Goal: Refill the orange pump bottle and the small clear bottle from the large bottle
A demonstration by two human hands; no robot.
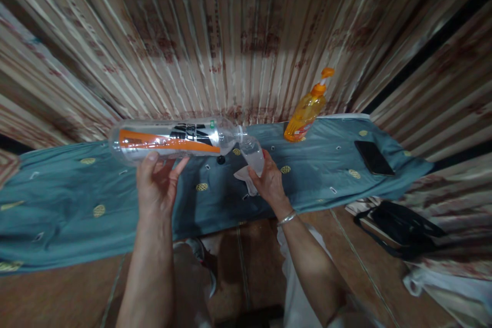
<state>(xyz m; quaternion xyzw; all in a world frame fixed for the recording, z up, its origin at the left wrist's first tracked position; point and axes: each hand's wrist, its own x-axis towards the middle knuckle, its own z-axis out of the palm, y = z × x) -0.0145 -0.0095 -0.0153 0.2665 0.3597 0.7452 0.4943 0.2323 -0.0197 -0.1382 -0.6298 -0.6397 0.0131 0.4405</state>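
Observation:
My left hand (159,177) is wrapped round the lower side of a large clear plastic bottle (172,138) with an orange, silver and black label. The bottle lies nearly level, its neck pointing right. In my right hand (269,177), fingers closed, is a small translucent plastic cup (252,155), tilted with its rim at the bottle's mouth. I cannot tell whether liquid is flowing. Beneath the cup a pale, flat, translucent piece (246,179) shows on the cloth, partly hidden by my right hand. A small black bottle cap (220,160) rests under the bottle.
A blue-green patterned cloth (115,220) covers the long narrow table. Toward the back right stands an orange pump bottle (305,115). A black phone (373,158) lies at the right end. Pleated curtains (215,36) hang behind, and a black bag (400,225) sits low on the right.

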